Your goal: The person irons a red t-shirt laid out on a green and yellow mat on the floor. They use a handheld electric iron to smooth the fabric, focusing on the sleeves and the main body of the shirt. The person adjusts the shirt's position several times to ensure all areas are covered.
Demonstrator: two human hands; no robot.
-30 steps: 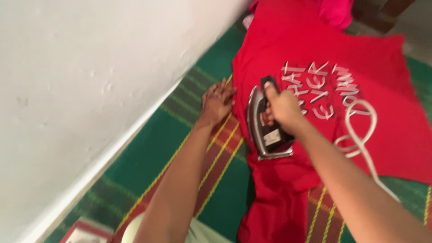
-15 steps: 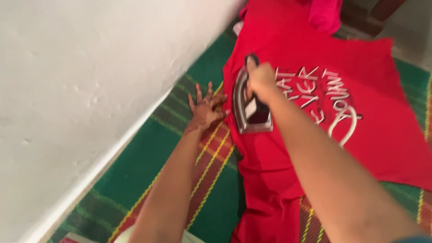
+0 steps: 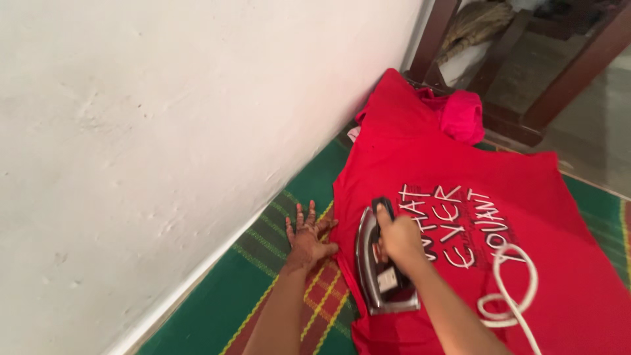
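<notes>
You are holding the iron (image 3: 384, 276) tight in your right hand (image 3: 397, 240), pressing it on the red shirt (image 3: 453, 164) near its left edge, while your left hand (image 3: 309, 236), fingers wide, is lying flat beside the shirt, likely steadying you.

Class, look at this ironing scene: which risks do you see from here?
The left hand lies flat on the mat at the red shirt edge, close beside the iron; it might get burned. The white cord loops over the shirt's print near the right hand and may snag or be run over.
</notes>
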